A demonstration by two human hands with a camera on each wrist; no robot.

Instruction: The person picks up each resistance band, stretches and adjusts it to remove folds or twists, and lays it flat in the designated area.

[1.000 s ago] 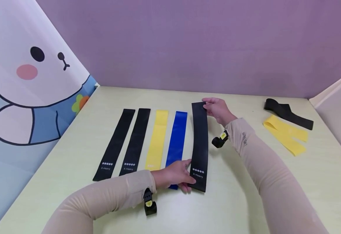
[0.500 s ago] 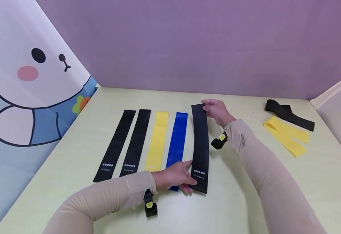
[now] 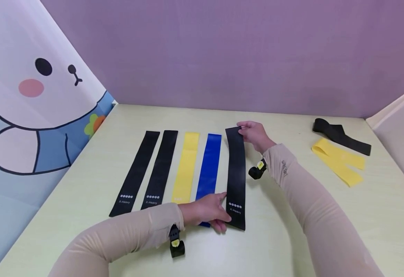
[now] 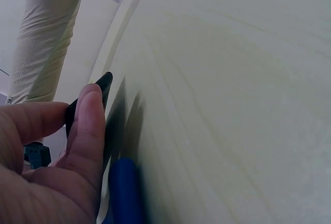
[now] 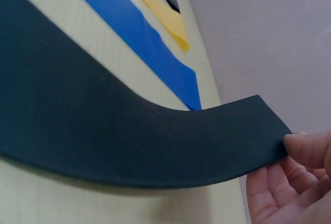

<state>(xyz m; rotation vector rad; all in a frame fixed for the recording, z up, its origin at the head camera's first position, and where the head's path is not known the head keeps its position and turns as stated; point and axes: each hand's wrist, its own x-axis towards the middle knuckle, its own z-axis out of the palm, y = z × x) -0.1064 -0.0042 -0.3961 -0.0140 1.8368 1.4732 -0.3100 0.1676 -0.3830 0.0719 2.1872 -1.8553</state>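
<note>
A long black band (image 3: 236, 177) marked X-Heavy lies rightmost in a row on the pale table (image 3: 274, 238). My left hand (image 3: 210, 213) pinches its near end, thumb (image 4: 85, 131) on top in the left wrist view. My right hand (image 3: 254, 134) pinches the far end, which curls slightly off the table; in the right wrist view the fingertips (image 5: 305, 149) hold the band's (image 5: 129, 136) corner. Beside it lie a blue band (image 3: 209, 167), a yellow band (image 3: 186, 167) and two more black bands (image 3: 150, 171).
A loose black band (image 3: 340, 134) and a loose yellow band (image 3: 338, 161) lie at the right of the table. A purple wall stands behind, a bunny-print panel (image 3: 32, 100) on the left, a pale panel (image 3: 403, 130) on the right.
The black band's far end has shifted slightly nearer and left with my right hand, bringing it closer to the blue band. My left hand has stayed at the near end.
</note>
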